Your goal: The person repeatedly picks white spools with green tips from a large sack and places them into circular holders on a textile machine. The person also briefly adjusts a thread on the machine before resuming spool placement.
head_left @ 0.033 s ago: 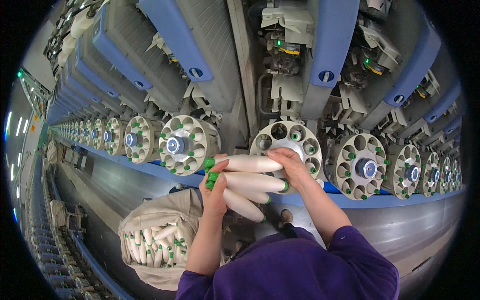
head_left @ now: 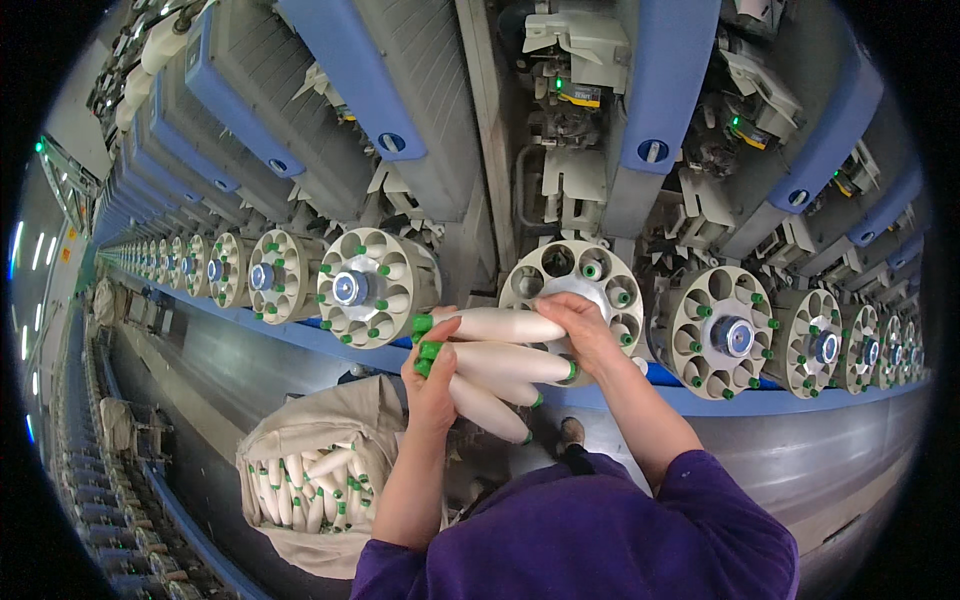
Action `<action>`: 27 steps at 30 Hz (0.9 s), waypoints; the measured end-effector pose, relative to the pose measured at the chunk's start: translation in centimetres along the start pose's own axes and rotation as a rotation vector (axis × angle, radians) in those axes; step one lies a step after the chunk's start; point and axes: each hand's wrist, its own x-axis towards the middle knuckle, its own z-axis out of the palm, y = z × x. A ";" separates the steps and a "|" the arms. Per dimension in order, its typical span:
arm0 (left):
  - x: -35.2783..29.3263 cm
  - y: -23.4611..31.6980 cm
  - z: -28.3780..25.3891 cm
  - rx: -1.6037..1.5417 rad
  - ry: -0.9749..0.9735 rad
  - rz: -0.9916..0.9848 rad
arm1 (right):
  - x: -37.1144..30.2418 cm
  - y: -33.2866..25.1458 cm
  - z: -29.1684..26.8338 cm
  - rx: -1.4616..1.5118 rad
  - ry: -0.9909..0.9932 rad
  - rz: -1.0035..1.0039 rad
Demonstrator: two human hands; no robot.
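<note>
My left hand (head_left: 430, 388) is closed around the green ends of several white yarn bobbins (head_left: 488, 408), which fan out toward the right. The topmost yarn bobbin (head_left: 495, 324) lies across both hands. Its right end is pinched by the thumb and fingers of my right hand (head_left: 582, 335), and its green end sits by my left fingers. Just beyond my right hand is a round, cream-coloured magazine (head_left: 515, 285) with pockets. A few pockets hold green-tipped bobbins, others look vacant, and my hand and the bobbins cover its lower part.
Similar magazines (head_left: 700, 300) line the winding machine on both sides, mostly filled with bobbins. A blue rail (head_left: 690, 404) runs below them. At lower left, a beige cloth sack (head_left: 385, 410) holds many white bobbins. Blue and grey machine housings (head_left: 365, 80) rise behind.
</note>
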 end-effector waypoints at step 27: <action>3.0 1.9 -0.3 0.005 0.018 -0.150 | -1.1 0.3 4.1 -0.536 -0.303 -0.341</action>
